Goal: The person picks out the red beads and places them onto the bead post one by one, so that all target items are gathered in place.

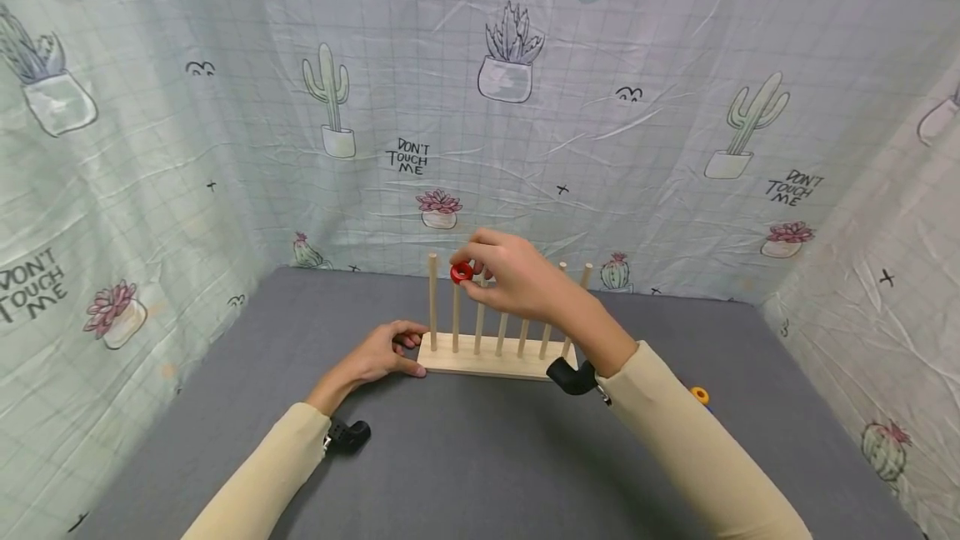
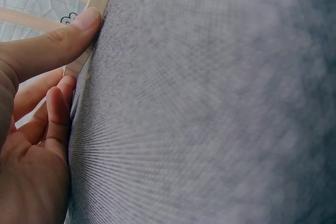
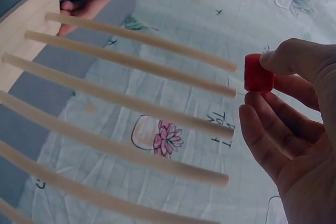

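My right hand (image 1: 510, 277) pinches a red ring-shaped bead (image 3: 258, 80) between thumb and fingers. In the right wrist view the bead is just off the tips of the two pegs nearest the rack's left end, apart from them. Several upright wooden pegs (image 1: 432, 298) stand in a row on the pale base of a wooden peg rack (image 1: 480, 366), and none that I can see carries a bead. At the rack's left end my left hand (image 1: 382, 352) grips the base, thumb on its front edge and fingers behind. My right hand hides some peg tops in the head view.
A yellow ring bead (image 1: 699, 394) lies on the grey tabletop (image 1: 480, 457) at the right, with a bit of something blue beside it, partly hidden by the right sleeve (image 1: 690, 448). A printed cloth (image 1: 450, 107) hangs behind and at both sides.
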Demonstrator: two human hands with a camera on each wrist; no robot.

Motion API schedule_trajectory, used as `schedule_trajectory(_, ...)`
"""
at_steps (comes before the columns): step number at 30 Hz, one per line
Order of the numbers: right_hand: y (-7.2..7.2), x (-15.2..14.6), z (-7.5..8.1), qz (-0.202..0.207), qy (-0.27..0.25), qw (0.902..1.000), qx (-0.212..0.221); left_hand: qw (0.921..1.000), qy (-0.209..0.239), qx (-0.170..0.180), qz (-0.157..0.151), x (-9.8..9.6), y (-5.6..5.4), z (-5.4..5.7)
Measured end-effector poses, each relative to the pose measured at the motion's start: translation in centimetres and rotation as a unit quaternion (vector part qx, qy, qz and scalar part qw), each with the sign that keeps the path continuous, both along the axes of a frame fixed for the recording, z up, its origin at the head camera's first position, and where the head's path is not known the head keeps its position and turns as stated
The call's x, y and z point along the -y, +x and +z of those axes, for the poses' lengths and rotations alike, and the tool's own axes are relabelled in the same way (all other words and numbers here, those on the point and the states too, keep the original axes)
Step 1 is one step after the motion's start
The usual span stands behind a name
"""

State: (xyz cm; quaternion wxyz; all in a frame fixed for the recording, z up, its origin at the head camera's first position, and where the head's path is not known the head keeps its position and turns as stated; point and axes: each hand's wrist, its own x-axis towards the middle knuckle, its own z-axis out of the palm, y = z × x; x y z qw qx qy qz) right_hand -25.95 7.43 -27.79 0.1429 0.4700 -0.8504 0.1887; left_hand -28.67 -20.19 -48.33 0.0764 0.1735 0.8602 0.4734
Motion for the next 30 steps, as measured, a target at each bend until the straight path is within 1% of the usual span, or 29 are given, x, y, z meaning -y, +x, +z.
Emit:
schedule_trajectory(2, -0.2, 0.2, 0.1, 0.001, 0.002, 1.0, -0.003, 1.0, -0.001, 0.003, 0.0, -0.1, 0.0, 0.0)
schedule_trajectory(7, -0.7, 0.7, 0.4, 0.001, 0.0, 1.0, -0.008, 1.0, 0.0, -0.004, -0.005, -0.2, -0.1, 0.2)
schedule_trajectory(13, -1.1, 1.4, 1.0, 0.004, 0.001, 1.0, -0.006, 1.0, -0.003, -0.004, 0.004, -0.2, -0.1, 0.4)
schedule_trajectory(19, -1.4, 2.1, 1.5, -0.003, 0.015, 0.9999, -0.003, 1.0, -0.003, -0.008, 0.002, -0.1, -0.1, 0.4)
schedule_trajectory(27, -1.8, 2.8, 1.8, -0.005, 0.024, 0.9997, -0.003, 0.9999, -0.006, -0.002, 0.008, 0.0, 0.2, 0.3)
schedule_trajectory(30, -1.9, 3.0, 1.8, -0.006, 0.024, 0.9997, -0.002, 1.0, -0.004, -0.006, 0.005, 0.0, 0.2, 0.2)
